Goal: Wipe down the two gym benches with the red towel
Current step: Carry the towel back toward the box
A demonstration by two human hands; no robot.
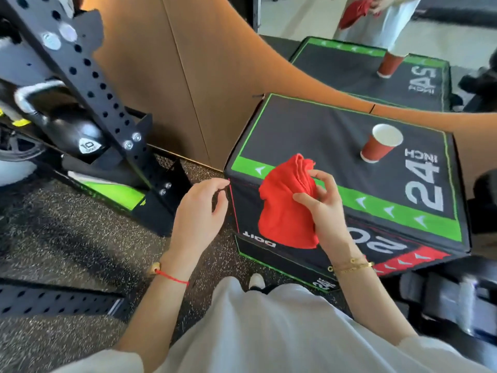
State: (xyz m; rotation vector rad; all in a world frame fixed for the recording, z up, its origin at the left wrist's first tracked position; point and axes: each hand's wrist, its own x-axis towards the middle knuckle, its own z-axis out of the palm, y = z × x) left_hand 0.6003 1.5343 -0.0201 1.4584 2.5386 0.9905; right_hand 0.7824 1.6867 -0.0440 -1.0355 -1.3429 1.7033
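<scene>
Speckled gym floor (pixel 80 224) surrounds a black-and-green plyo box (pixel 309 135) bearing a red paper cup (pixel 380 144). Right hand (pixel 322 208) pinches the red towel (pixel 285 203) over its near-left corner; left hand (pixel 200 211) hangs relaxed, empty.

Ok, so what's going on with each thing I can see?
Red towel: bunched up, held in the air.
Right hand: grips the towel.
Left hand: loosely curled, holds nothing.
Near box: top not touched by the towel.
Near cup: upright on the near box, looks empty.
Far cup: upright on the far box.
</scene>
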